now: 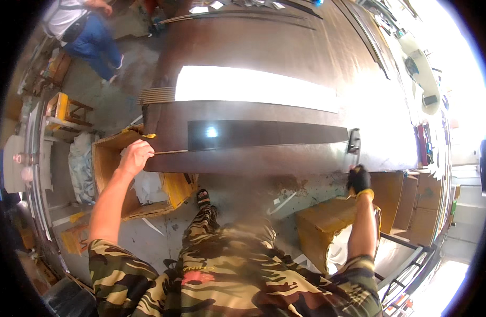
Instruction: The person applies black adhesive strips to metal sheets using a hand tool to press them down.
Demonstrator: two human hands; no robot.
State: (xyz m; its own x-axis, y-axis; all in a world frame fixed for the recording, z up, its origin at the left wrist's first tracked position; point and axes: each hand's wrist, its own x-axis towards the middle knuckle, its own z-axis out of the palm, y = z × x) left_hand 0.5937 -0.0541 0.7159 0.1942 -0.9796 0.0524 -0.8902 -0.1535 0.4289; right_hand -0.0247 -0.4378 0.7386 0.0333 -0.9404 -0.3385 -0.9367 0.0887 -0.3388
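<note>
As you face the near edge of the brown tabletop [243, 162], an open cardboard box [182, 193] sits below its near left corner and a second cardboard box [319, 224] below the near edge, toward the right. Your right hand [360, 180], gloved in black, is closed around the handle of a black-headed tool [354, 141], just off the near edge toward the near right corner. Your bare left hand [137, 156] pinches the left end of a thin strip [170, 152] at the left edge, close to the near left corner. The strip reaches the near side of a long dark panel [269, 134], which lies roughly parallel to the near edge; whether it runs beneath cannot be told. The tool's head is at the panel's right end, though contact is unclear.

Should your pinch slacken or lift, the strip could drift out of line, since no other grip on it shows. Sideways pressure from the tool could skew the panel, and glare toward the right edge could hide that error.

Beyond lies a white sheet [253, 89], with thin slats [157, 96] projecting toward the left edge; dark rods [237, 19] lie near the far edge.
</note>
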